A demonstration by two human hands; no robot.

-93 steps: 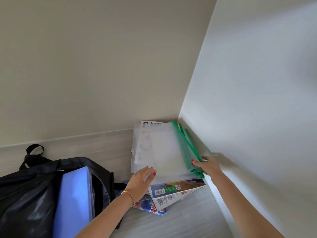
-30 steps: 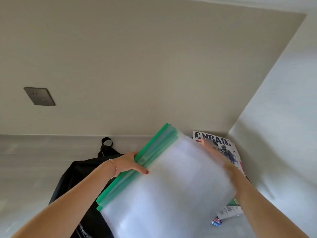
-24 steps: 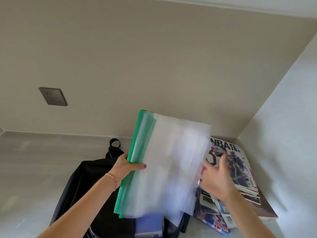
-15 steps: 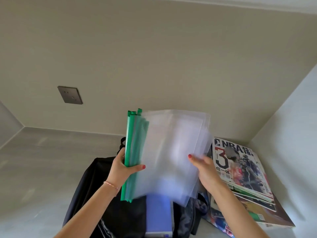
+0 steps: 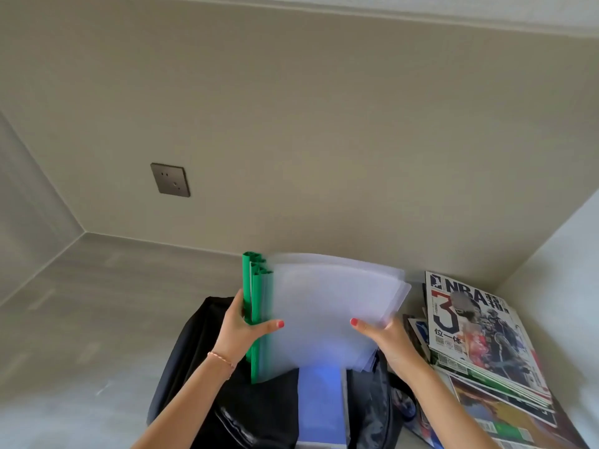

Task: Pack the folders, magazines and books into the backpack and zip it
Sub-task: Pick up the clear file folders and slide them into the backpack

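Observation:
Both hands hold a bundle of clear folders (image 5: 321, 306) with green spines upright over the open black backpack (image 5: 240, 400). My left hand (image 5: 241, 332) grips the green spine edge. On the bundle's right side, my right hand (image 5: 385, 338) grips it, thumb on the front. The folders' lower edge sits at the bag's mouth, in front of a blue folder (image 5: 321, 406) standing inside the bag. A stack of magazines (image 5: 479, 345) and books lies to the right, an NBA cover on top.
The grey table (image 5: 81, 335) runs into a corner, with beige wall behind and a white wall on the right. A dark wall socket (image 5: 170, 179) sits on the back wall. The magazine stack lies close to the backpack's right side.
The folder bundle was lifted off the magazine stack, turned upright with spines to the left, and has come down toward the backpack's opening. My right hand shifted to the bundle's right side.

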